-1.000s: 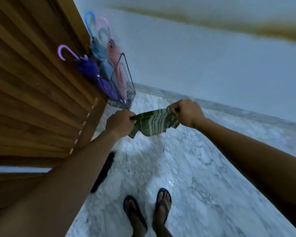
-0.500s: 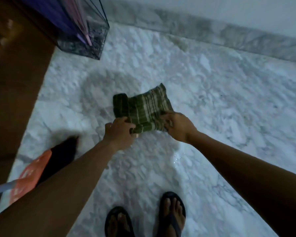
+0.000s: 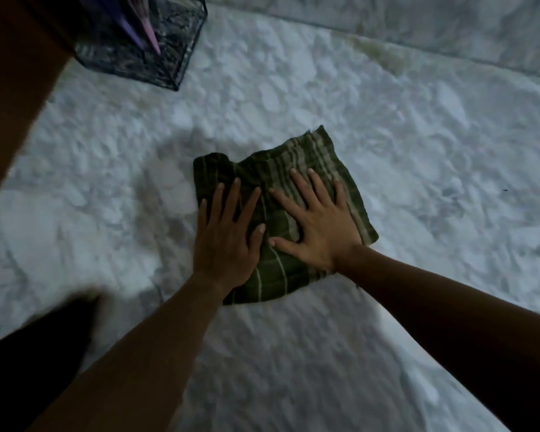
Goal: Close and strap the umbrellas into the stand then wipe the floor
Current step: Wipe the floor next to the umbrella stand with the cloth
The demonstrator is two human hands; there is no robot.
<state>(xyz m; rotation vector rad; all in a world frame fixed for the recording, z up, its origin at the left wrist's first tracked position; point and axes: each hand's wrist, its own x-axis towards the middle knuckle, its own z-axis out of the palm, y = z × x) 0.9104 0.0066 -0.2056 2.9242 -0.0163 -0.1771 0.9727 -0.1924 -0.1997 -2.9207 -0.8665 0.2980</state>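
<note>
pressing flat on the green striped cloth (image 3: 296,219), the left hand (image 3: 225,241) and right hand (image 3: 320,232) lie side by side with fingers spread and straight, gripping nothing; the umbrella stand (image 3: 156,57) sits well beyond the cloth on the marble floor (image 3: 418,145).

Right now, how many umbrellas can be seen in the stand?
2. A purple umbrella stands tip down at the left of the wire stand, and a pink umbrella sits beside it. The frame's top edge crops the stand, so more may be hidden.

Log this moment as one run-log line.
step: wipe marble floor | left hand: fingers straight, presses green cloth | right hand: same, beside it | umbrella stand: upper left, umbrella tips inside
</note>
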